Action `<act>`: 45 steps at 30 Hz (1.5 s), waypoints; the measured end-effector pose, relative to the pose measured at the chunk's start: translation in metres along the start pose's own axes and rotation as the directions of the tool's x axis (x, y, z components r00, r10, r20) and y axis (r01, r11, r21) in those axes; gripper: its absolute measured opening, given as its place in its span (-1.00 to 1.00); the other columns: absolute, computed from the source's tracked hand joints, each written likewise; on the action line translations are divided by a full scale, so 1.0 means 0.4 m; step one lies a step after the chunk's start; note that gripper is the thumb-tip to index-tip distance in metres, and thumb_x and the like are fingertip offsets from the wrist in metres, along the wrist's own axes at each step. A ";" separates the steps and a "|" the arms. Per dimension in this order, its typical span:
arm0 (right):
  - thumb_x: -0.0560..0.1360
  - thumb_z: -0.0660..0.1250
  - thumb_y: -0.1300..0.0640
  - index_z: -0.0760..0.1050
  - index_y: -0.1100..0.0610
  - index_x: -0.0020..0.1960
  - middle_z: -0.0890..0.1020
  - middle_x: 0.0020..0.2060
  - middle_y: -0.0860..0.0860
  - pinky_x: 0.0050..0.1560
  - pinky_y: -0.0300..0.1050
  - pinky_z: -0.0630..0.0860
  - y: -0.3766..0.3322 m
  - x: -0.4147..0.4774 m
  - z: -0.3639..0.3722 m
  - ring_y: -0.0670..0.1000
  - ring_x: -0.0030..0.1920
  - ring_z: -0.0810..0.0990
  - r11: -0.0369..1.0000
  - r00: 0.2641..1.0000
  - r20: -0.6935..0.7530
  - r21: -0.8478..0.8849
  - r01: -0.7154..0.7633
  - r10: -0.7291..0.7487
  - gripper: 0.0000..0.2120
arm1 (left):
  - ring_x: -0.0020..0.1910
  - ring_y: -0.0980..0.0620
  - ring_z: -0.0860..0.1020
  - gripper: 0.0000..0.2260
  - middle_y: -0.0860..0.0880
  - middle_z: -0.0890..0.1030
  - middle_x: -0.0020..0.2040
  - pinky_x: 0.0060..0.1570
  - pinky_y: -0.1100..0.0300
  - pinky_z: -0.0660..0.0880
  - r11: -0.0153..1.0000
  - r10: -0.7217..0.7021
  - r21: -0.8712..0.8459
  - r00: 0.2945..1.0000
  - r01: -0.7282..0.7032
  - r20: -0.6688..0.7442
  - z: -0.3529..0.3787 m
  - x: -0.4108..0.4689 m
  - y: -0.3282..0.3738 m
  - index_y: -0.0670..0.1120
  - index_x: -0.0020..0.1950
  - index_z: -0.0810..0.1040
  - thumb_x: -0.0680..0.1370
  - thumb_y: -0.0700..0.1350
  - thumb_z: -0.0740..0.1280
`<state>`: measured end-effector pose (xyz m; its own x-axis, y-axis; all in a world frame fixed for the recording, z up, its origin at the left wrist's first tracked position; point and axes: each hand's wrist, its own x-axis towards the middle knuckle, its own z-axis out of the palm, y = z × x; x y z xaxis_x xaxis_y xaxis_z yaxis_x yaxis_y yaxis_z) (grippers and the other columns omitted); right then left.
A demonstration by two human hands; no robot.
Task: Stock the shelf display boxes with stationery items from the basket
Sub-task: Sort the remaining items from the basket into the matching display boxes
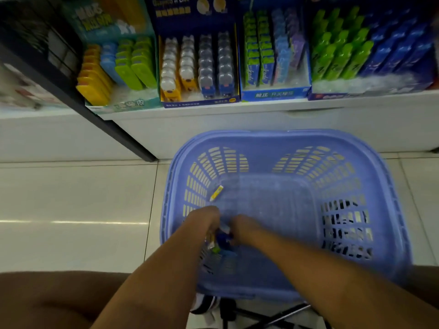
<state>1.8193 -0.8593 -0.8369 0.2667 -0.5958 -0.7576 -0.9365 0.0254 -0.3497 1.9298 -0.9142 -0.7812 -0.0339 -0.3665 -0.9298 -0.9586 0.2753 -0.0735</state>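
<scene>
A bare knee (47,300) is bending low at the near left, so the person is probably crouching to reach down. Both forearms are reaching into the lavender basket (285,135) and meeting at its near-left corner, where the last stock is lying. The left hand (204,219) is curling its fingers down round a bunch of small packets (212,243), likely gathering several at once to save trips. The right hand (244,227) is pressing in against a blue piece (224,237) of that bunch. Its fingers are tucked under and blurred, so I cannot tell whether they are apart or clamped.

Farther in, a yellow item (216,193) is lying loose near the basket's left wall, apart from both hands. Beyond the far rim, the white shelf (237,108) is carrying display boxes side by side along its front edge, all tilting open towards the aisle for easy loading: the teal box (133,100), the dark blue box (197,103), the light blue box (273,94) and the purple box (332,96).
</scene>
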 end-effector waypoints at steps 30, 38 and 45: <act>0.43 0.31 0.51 0.52 0.22 0.01 0.59 -0.07 0.19 -0.10 -0.22 0.64 0.301 -0.196 -0.277 0.07 -0.09 0.62 0.359 0.997 -0.071 0.931 0.063 0.010 -0.73 | 0.01 -0.26 0.58 -0.73 -0.30 0.60 0.03 -0.01 -0.04 0.51 0.875 0.408 0.276 0.913 -0.397 0.020 0.091 0.031 0.079 -0.30 -0.03 0.59 0.41 -0.14 0.47; 0.51 0.31 0.29 0.54 0.23 0.10 0.60 -0.12 0.11 -0.22 -0.28 0.57 0.295 -0.301 -0.365 -0.04 -0.26 0.57 0.270 0.975 -0.223 0.940 0.209 0.021 -0.83 | -0.19 -0.09 0.57 -0.84 -0.18 0.59 -0.18 -0.27 0.20 0.46 0.890 0.294 -0.344 0.953 -0.300 -0.072 0.003 -0.016 0.109 -0.24 -0.03 0.60 0.51 -0.16 0.32; 0.51 0.33 0.24 0.55 0.20 -0.09 0.59 -0.30 0.11 -0.38 -0.35 0.51 0.242 -0.393 -0.479 -0.13 -0.47 0.54 0.550 0.894 -0.429 0.782 0.293 0.133 -0.96 | -0.38 0.00 0.65 -0.83 -0.15 0.66 -0.29 -0.34 0.18 0.61 -0.426 0.305 -0.884 0.890 -0.190 -0.338 -0.175 -0.172 0.159 -0.24 -0.03 0.48 0.62 -0.22 0.13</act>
<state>1.6431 -0.9172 -0.6461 0.0161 -0.8732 -0.4871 -0.2586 0.4670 -0.8456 1.8514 -0.9336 -0.6965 -0.4180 -0.5431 -0.7282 0.1647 -0.8336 0.5272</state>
